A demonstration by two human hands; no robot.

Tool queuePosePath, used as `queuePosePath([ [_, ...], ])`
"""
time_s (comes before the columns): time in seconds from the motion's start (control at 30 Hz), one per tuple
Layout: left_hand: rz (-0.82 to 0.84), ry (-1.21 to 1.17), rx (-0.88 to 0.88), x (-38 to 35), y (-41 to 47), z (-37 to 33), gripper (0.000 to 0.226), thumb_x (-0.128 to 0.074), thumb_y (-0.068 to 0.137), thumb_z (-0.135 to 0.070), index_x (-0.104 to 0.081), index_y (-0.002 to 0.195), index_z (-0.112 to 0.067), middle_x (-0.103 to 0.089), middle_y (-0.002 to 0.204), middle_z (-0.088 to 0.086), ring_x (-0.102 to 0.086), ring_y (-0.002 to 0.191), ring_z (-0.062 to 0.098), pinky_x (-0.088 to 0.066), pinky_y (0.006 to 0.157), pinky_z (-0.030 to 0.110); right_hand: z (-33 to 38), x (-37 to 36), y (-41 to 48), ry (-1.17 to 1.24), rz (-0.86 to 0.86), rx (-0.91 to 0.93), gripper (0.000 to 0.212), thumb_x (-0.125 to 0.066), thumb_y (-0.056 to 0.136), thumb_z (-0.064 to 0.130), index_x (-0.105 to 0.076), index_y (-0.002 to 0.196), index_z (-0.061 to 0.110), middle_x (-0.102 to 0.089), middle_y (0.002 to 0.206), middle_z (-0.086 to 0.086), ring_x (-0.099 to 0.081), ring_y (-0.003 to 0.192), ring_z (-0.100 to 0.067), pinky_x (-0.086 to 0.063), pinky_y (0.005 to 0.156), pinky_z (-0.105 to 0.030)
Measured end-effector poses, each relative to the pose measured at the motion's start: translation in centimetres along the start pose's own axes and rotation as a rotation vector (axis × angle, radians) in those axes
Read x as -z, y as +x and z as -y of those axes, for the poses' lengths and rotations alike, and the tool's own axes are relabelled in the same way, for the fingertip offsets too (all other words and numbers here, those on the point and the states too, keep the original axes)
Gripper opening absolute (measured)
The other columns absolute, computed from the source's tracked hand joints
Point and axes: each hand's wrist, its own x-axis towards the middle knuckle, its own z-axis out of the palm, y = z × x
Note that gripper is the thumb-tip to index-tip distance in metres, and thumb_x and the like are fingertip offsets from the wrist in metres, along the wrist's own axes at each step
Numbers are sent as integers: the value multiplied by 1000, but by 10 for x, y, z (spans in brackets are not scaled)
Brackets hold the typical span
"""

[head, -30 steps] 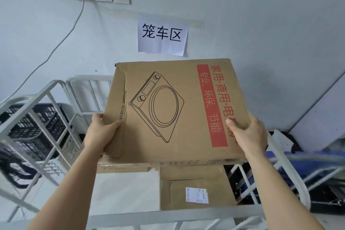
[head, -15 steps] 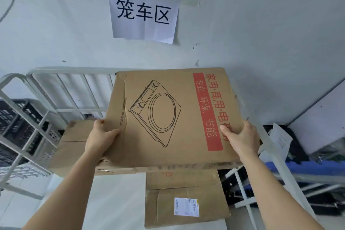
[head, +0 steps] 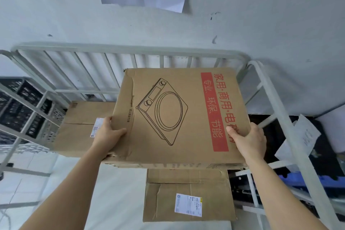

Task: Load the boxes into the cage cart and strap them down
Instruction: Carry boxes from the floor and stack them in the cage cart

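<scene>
Head view, mid-frame: left hand (head: 107, 134) and right hand (head: 249, 139) grip the cooker box (head: 179, 115) marked 专业 环保 节能, two stickered boxes (head: 80, 127) (head: 188, 198) nearby, three total.

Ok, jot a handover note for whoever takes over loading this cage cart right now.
Left hand and right hand grip the flat brown cardboard box with a cooker drawing by its side edges, above the white metal cage cart.
Inside already: a brown labelled box at left and a second labelled box below the held one.
Remaining: set this box down, then strap; no strap visible.
</scene>
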Motion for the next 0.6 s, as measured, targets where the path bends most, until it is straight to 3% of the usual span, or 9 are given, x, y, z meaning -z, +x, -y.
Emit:
queuePosePath([
  [0.3,82,-24,37,-75,67,31,64,-69,84,-10,-38,141,-15,-58,124,7,-58,106,24,-48,95,42,-41,-67,69,4,52,-33,64,-73,68,59,-57,111,14,-60,109,-7,-58,103,-29,-54,81,-47],
  [0.47,126,-31,58,-120,107,55,68,-70,83,-6,-36,142,-15,-58,127,9,-58,111,27,-47,98,45,-70,-109,104,-18,77,-76,74,-70,63,65,-57,114,14,-60,109,-6,-59,102,-30,-55,81,-49],
  [0.6,129,-31,71,-150,136,72,69,-69,84,-6,-34,143,-16,-55,128,7,-57,113,26,-47,98,44,-87,-142,121,-12,90,-115,67,-76,70,54,-56,116,10,-57,114,-9,-58,105,-30,-53,84,-47],
])
